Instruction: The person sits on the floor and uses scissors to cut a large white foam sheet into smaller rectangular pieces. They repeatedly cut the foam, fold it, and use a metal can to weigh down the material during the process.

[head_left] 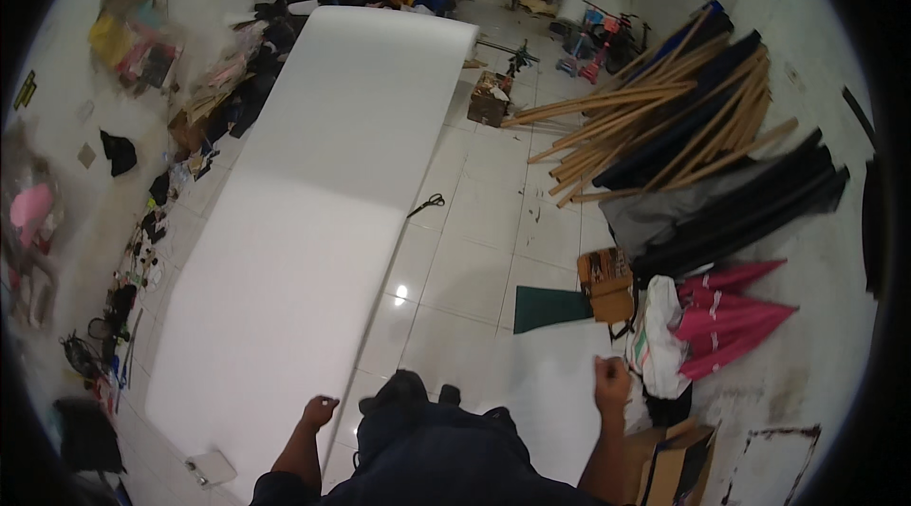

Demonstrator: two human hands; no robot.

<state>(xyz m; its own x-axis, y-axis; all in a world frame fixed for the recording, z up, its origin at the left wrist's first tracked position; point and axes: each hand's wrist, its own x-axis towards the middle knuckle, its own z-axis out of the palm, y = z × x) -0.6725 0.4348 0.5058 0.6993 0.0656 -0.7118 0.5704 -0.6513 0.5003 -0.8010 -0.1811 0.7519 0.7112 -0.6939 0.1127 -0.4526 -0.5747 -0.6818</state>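
Observation:
A long white sheet (285, 250) stretches from near my left side to the far end of the room. Over its near right edge is my left hand (321, 410), fingers pinched together; anything between them is too small to make out. My right hand (612, 378) is closed, held out to my right above a pale sheet (560, 373) and near a white sack (658, 335). What it holds, if anything, is hidden. Black scissors (432, 201) stick out from the long sheet's right edge. A dark green piece (550, 308) lies ahead of my right hand.
Cardboard tubes (664, 98) and dark fabric rolls (750, 207) are piled at the right. Pink folded umbrella-like cloths (731, 316) lean by the wall. An open cardboard box (676, 468) stands beside my right forearm. Clutter (142, 250) lines the left wall; a small box (489, 100) stands farther ahead.

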